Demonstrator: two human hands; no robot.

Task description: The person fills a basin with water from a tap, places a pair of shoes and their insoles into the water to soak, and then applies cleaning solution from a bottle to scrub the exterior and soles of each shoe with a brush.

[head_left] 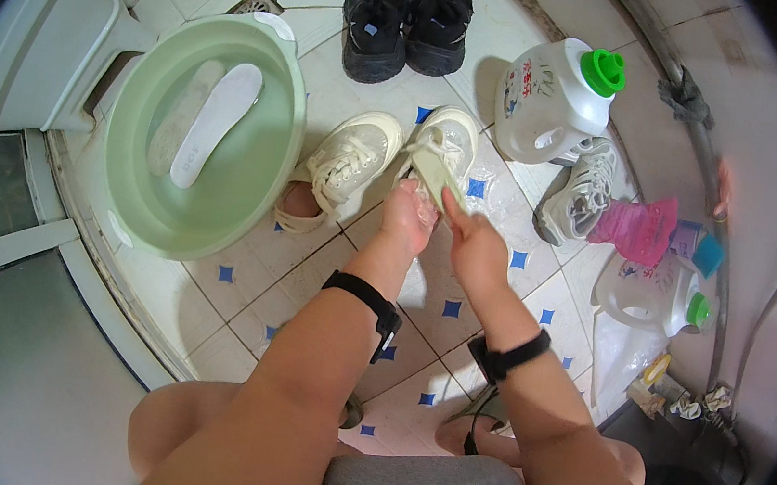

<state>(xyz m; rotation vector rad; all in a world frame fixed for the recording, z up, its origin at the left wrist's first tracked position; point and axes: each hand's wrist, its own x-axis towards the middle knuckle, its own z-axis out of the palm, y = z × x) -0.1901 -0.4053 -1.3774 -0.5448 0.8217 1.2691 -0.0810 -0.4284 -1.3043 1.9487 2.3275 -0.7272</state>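
My left hand (408, 216) grips a wet white lace-up sneaker (452, 136) near its heel opening, with soapy wet on the fingers. In my right hand (477, 249) is a pale green scrub brush (434, 172), lying across the sneaker's laces and tongue; its bristles are hidden underneath. The matching white sneaker (356, 158) rests on the tiles just left of it, toe pointing away from me. Farther left stands a light green basin (269, 146) of water, where a white insole (219, 125) and a greyer insole (177, 124) lie side by side.
Black shoes (375, 23) stand at the far side. To the right are a white jug with a green cap (546, 102), another white sneaker (577, 196), a pink packet (638, 227) and a second jug (644, 291). A pipe (705, 155) runs along the right wall.
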